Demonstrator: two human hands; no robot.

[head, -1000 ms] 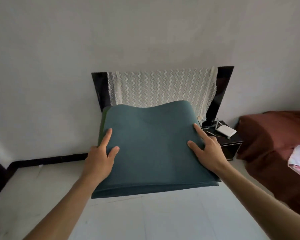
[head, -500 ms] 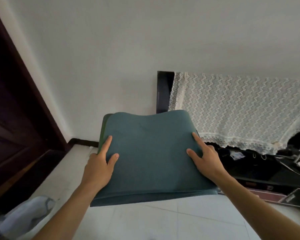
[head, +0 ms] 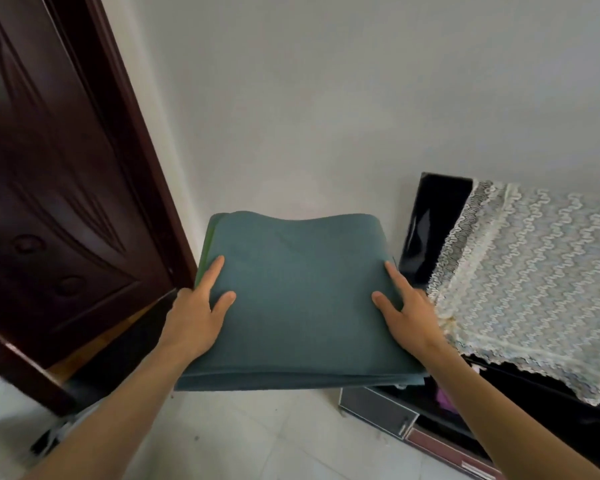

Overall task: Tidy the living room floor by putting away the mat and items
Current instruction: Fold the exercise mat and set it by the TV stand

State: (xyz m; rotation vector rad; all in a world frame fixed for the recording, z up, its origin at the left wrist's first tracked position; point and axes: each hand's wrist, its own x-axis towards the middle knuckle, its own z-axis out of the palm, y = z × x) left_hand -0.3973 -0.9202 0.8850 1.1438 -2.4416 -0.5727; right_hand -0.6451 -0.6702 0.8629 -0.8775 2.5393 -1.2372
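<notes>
A folded teal mat (head: 298, 299) with a green edge showing at its left side is held flat in mid-air, in front of me. My left hand (head: 194, 317) grips its left edge, thumb and forefinger lying on top. My right hand (head: 406, 313) grips the right edge the same way. The other fingers of both hands are hidden under the mat.
A dark wooden door (head: 49, 202) stands at the left, close to the mat. At the right, a black screen (head: 430, 223) draped with a lace cloth (head: 534, 271) sits on a low dark cabinet (head: 378, 408). White tiled floor (head: 257, 438) lies below, a white wall ahead.
My view has swung left: the door has come in at the left and the lace-covered screen has slid to the right. Both hands keep the same hold on the mat.
</notes>
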